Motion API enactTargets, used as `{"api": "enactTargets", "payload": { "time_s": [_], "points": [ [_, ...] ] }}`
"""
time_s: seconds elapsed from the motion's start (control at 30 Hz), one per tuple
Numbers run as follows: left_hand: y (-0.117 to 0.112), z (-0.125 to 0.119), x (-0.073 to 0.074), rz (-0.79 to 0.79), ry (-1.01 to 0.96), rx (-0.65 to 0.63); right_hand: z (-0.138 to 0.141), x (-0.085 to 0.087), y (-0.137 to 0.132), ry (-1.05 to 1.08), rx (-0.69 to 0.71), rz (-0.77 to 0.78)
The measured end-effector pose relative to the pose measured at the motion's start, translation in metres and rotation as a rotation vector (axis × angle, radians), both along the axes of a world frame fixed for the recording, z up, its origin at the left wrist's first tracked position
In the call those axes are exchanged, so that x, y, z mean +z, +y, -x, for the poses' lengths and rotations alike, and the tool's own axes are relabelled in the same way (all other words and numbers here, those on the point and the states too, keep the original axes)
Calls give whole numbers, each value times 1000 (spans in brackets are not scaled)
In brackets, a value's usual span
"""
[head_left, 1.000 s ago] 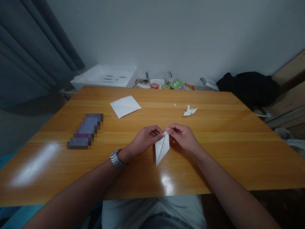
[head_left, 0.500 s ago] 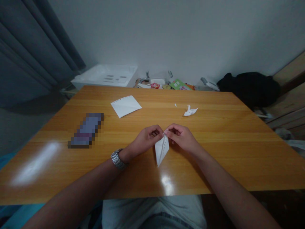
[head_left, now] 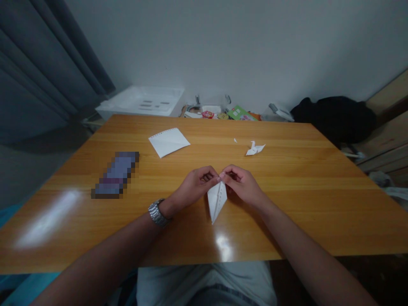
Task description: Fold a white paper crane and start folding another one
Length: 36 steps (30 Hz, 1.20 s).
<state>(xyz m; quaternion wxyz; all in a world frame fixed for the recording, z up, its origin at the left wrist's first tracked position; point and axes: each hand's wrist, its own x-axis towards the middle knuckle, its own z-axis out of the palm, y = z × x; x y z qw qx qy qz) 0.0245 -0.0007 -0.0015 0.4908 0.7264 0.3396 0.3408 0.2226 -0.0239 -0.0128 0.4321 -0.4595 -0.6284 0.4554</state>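
Between my hands is a folded white paper (head_left: pixel 216 202), a narrow diamond with a centre crease and a row of punched holes along its right part. Its pointed end hangs towards me. My left hand (head_left: pixel 199 183) pinches the top of it between thumb and fingers. Right against those fingertips, my right hand (head_left: pixel 242 182) pinches the same top end. The fingertips hide that tip of the paper. Beyond my right hand lies a small folded paper crane (head_left: pixel 255 148), with a tiny paper scrap (head_left: pixel 235 140) to its left.
A white sheet with punched holes (head_left: pixel 168 142) lies at the back left of the wooden table (head_left: pixel 302 170). A pixelated phone-like object (head_left: pixel 117 174) is on the left. Behind the table stand a white plastic tray (head_left: pixel 127 102), small packets and a black bag-like bundle (head_left: pixel 334 117).
Both hands keep their pinch on the paper's top end. The lower point of the folded paper has shifted very slightly; otherwise the scene looks the same.
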Motion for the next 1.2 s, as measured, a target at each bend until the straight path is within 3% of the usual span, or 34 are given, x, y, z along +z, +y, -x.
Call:
{"api": "enactTargets", "payload": {
  "time_s": [0.17,0.43,0.8,1.03,1.2],
  "points": [
    [2,-1,-3,36,-17,40,1,0,0,29,-44,-26],
    [2,-2,-5,162,-18,19,0,6,4,229,-243,59],
    [9,7,-6,158,80,31,-3,5,4,193,-177,98],
    [13,6,-10,119,31,66,-8,-3,12,198,-214,152],
    [16,9,-14,99,61,90,-11,-6,13,158,-189,108]
  ]
}}
